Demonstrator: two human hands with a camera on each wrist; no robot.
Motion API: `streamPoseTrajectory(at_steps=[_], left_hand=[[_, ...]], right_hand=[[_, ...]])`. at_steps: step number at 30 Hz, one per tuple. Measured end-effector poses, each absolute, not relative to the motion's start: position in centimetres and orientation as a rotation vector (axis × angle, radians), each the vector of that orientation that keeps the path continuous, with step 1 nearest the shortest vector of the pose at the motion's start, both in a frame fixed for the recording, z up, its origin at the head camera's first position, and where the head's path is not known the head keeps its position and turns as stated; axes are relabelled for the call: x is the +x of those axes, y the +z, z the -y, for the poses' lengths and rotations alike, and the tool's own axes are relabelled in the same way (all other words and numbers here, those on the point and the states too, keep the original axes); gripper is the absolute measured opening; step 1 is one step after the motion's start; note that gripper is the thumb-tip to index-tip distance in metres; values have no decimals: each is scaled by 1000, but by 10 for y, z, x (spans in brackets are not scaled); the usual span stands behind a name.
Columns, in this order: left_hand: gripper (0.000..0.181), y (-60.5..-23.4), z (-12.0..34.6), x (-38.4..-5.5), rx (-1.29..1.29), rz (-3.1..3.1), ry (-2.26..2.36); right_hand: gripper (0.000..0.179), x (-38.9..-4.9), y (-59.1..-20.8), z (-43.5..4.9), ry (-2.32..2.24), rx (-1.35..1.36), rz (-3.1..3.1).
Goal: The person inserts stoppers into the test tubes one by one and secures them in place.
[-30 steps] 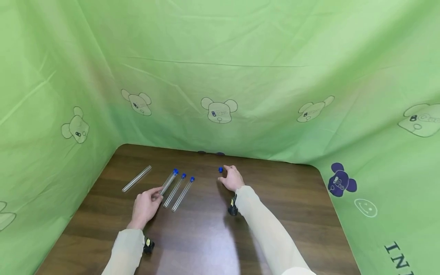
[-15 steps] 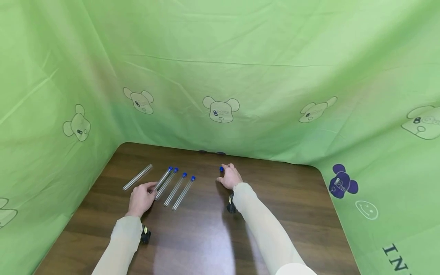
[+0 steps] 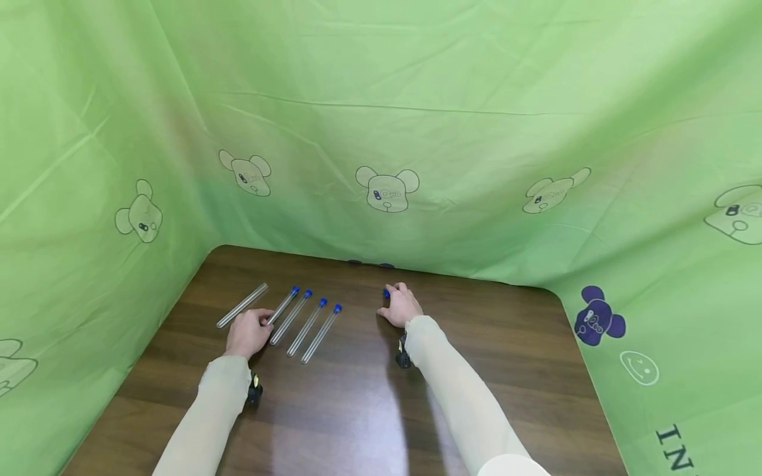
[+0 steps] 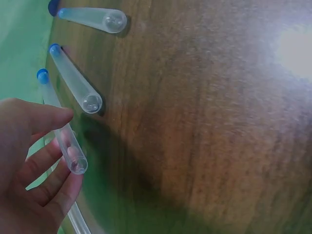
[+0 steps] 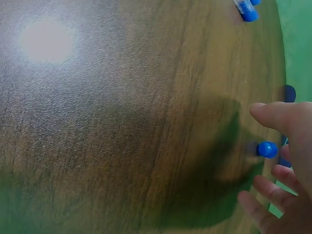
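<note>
My left hand [image 3: 247,334] pinches the lower end of a clear test tube [image 3: 284,305] with a blue cap. In the left wrist view, thumb and fingers grip this tube [image 4: 77,158] close over the table. Three more blue-capped test tubes lie side by side to its right, the nearest being this test tube [image 3: 290,318]. To the left lies an uncapped test tube [image 3: 242,305]. At the back middle my right hand [image 3: 401,307] reaches around a loose blue cap [image 5: 267,149], its thumb and fingers spread on either side and apart from the cap.
The brown wooden table [image 3: 476,370] has rounded back corners. A green cloth [image 3: 381,99] printed with bear heads hangs around its back and sides. A dark wrist camera [image 3: 403,352] sits under the right wrist.
My left hand has moved left and slightly back with the capped tube, which now shows separately from its neighbour. The right hand has shifted slightly, and its fingers now overlap the loose cap.
</note>
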State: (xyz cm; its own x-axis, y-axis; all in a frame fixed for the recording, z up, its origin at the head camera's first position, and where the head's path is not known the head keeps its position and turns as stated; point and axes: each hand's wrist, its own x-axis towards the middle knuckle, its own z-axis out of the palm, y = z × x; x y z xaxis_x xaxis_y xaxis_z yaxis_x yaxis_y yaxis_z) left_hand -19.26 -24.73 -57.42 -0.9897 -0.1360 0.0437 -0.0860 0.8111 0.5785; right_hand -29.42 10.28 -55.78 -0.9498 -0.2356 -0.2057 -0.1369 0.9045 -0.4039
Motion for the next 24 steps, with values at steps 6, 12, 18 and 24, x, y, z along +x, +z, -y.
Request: streamPoseTrajectory(at_steps=[6, 12, 18, 24], left_hand=[[31, -573, 245, -200, 172, 2939, -907], [32, -576, 244, -204, 211, 2953, -925], [33, -576, 246, -208, 254, 2982, -934], [33, -579, 250, -209, 287, 3006, -931]], right_hand=[[72, -293, -563, -106, -567, -290, -2842], [64, -291, -566, -108, -609, -297, -2878], [55, -292, -566, -110, -606, -309, -2924], [47, -292, -569, -111, -602, -319, -2943]])
